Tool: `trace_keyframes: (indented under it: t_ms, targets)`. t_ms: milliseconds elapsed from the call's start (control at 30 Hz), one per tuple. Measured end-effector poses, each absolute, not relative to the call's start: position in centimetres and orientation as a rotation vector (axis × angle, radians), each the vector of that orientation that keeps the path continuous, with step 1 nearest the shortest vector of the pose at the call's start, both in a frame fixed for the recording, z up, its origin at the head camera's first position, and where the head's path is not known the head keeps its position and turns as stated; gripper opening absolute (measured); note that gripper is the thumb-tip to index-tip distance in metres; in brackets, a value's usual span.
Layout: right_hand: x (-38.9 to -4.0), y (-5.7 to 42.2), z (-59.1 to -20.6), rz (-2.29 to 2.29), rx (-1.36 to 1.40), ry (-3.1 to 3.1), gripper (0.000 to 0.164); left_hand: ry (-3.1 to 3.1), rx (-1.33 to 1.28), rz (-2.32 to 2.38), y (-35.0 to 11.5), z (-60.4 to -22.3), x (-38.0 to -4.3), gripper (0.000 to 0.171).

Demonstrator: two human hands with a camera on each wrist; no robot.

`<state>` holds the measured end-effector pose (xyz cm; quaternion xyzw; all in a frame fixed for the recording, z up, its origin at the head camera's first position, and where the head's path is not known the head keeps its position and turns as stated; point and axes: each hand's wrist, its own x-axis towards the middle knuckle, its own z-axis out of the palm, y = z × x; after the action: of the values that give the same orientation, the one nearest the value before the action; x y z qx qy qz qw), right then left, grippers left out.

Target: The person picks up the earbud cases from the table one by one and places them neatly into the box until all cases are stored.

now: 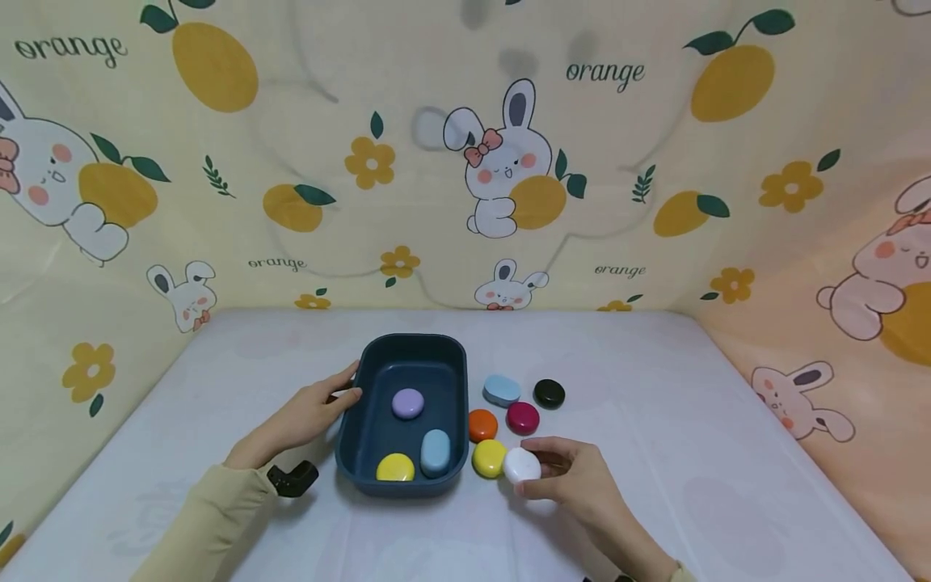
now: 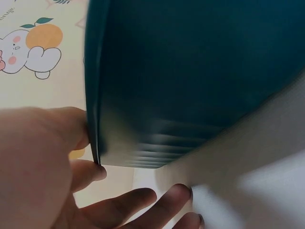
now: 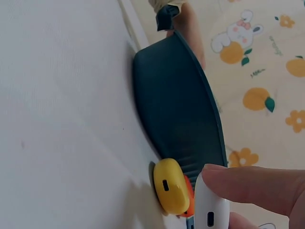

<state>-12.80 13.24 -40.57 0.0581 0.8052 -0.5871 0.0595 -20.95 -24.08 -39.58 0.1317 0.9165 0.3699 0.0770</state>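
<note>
My left hand (image 1: 309, 412) pinches the left rim of a dark blue rectangular tub (image 1: 465, 404), its other fingers spread outside the wall. Inside the tub lie a purple round piece (image 1: 407, 403), a light blue oblong piece (image 1: 435, 453) and a yellow round piece (image 1: 395, 467). To the right of the tub, my right hand (image 1: 575, 477) pinches a white round piece (image 1: 522, 466) between thumb and fingers. A dark slot shows in the white piece's side (image 3: 209, 202) in the right wrist view. Close beside it is another yellow round piece (image 1: 489, 458), slotted likewise.
Right of the tub, an orange piece (image 1: 482, 425), a dark pink piece (image 1: 523, 418), a light blue oblong piece (image 1: 502, 390) and a black piece (image 1: 549, 394) lie on the white tabletop (image 1: 655, 404). A patterned curtain (image 1: 407, 202) stands behind and at both sides.
</note>
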Motion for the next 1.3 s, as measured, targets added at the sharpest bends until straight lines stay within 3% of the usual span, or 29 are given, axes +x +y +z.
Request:
trace_keyframes:
  t_ms: [1300]
  targets:
    - [-19.1, 9.7, -36.4, -1.696, -0.023, 2.513, 0.043, 2.735, 0.386, 1.126, -24.3, -40.0, -21.2, 0.063]
